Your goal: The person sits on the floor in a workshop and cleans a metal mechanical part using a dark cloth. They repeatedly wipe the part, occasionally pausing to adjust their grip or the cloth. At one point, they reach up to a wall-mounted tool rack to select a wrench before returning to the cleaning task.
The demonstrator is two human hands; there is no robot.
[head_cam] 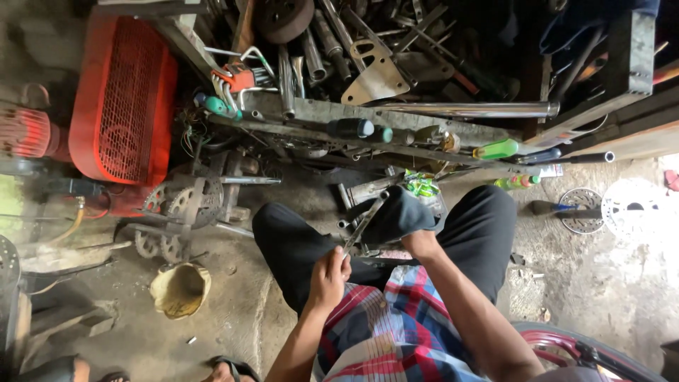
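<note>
My left hand point(329, 274) is closed around the lower end of a long flat metal tool point(364, 225) that slants up to the right between my knees. My right hand point(419, 241) is mostly hidden under a dark cloth point(398, 214) that it grips, pressed against the upper part of the metal tool. Both hands hover over my lap, above black trousers and a plaid shirt. A pile of small metal parts point(357, 194) lies on the floor just beyond the tool.
A cluttered rack of tools point(368, 64) with screwdrivers and a hex key set point(237, 78) fills the top. A red machine housing point(124, 99) stands left, sprockets point(177, 205) below it, a yellow bowl point(180, 288) on the floor. Brake discs point(608, 206) lie right.
</note>
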